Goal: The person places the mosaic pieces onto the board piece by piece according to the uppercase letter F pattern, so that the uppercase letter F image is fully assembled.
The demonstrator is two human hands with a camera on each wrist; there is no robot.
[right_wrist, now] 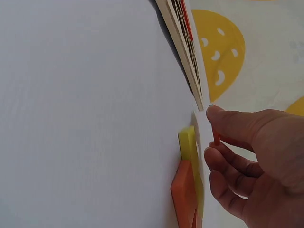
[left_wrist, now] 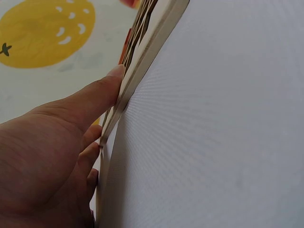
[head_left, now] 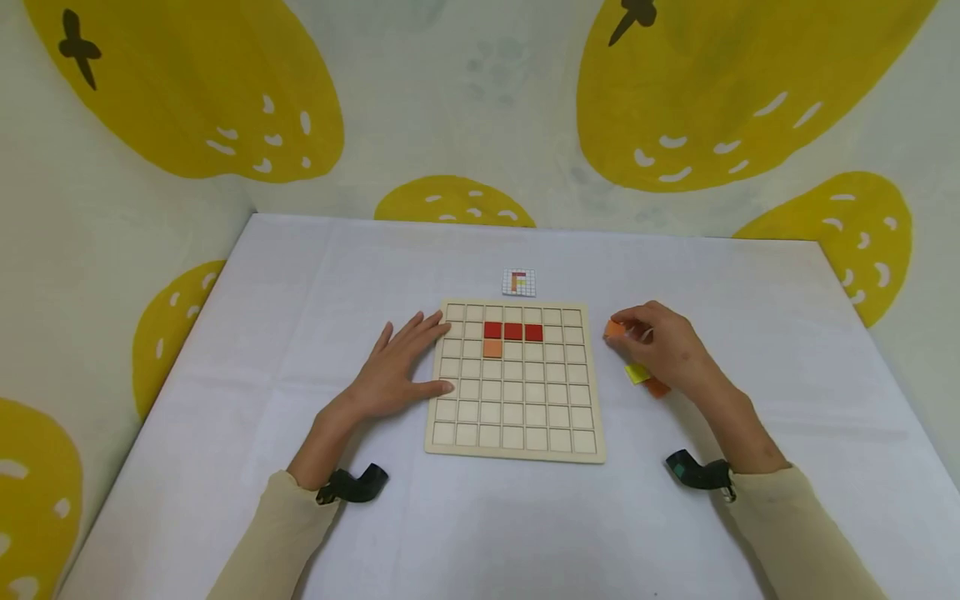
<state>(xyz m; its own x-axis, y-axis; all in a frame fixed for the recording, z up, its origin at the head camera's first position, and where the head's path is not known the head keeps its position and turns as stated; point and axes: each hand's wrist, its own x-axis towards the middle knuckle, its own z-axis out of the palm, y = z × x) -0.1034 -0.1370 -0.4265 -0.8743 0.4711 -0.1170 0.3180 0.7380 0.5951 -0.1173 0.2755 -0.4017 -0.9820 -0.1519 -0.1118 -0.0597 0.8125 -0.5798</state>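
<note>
A square wooden grid board (head_left: 513, 457) lies flat on the table. Three red square tiles (head_left: 513, 332) sit in a row in its upper part, with one orange tile (head_left: 492, 348) in the cell below the leftmost. My left hand (head_left: 393, 375) rests spread along the board's left edge, fingers straight, thumb touching the rim. To the right of the board, my right hand (head_left: 663, 342) pinches an orange square tile (head_left: 614, 328) between thumb and fingers. Below that hand lie a yellow tile (head_left: 637, 373) and an orange tile (head_left: 657, 387), partly hidden by it in the head view.
Behind the board lies a small pattern card (head_left: 519, 282) with a colored grid figure. A white cloth covers the table (head_left: 510, 533). Walls painted with yellow fruit rise at the back and left. Each wrist carries a black camera mount (head_left: 697, 470).
</note>
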